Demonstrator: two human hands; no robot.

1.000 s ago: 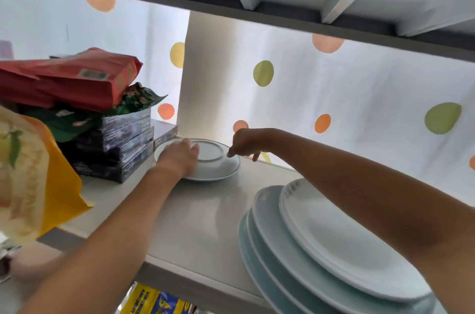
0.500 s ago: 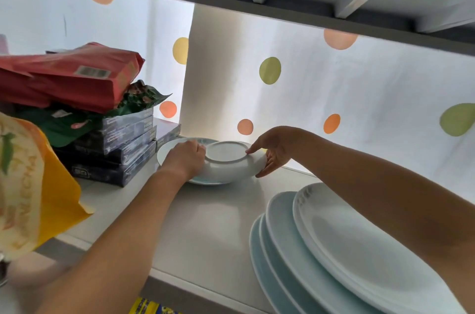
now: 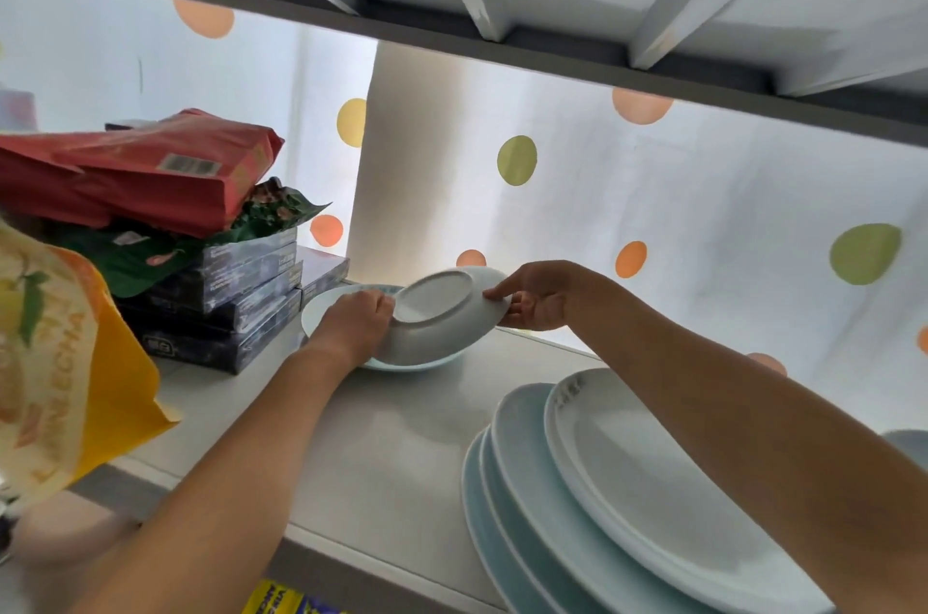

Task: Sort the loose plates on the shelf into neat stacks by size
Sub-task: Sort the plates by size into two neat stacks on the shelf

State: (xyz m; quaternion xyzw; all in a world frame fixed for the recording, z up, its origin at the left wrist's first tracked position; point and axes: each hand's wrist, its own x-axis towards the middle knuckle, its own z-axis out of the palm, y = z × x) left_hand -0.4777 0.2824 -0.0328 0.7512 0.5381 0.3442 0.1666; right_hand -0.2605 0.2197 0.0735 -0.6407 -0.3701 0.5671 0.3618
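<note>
A small white plate [image 3: 442, 317] is lifted and tilted so that its underside and foot ring face me. My left hand [image 3: 359, 319] grips its left rim and my right hand [image 3: 535, 294] grips its right rim. Under it a second small plate [image 3: 326, 307] lies flat on the grey shelf [image 3: 381, 452], mostly hidden by the raised plate and my left hand. At the lower right stands a stack of large pale blue and white plates [image 3: 627, 503], slightly fanned out, partly behind my right forearm.
Stacked dark boxes [image 3: 236, 307] topped by a red bag [image 3: 145, 171] and a green packet sit at the left. A yellow-orange bag [image 3: 55, 372] hangs at the near left edge. A dotted curtain [image 3: 653, 221] backs the shelf; the upper shelf's beam [image 3: 502, 45] runs overhead.
Both hands have raised the top small plate off the one beneath and tipped it further, so its underside now faces me. The large stack has not moved.
</note>
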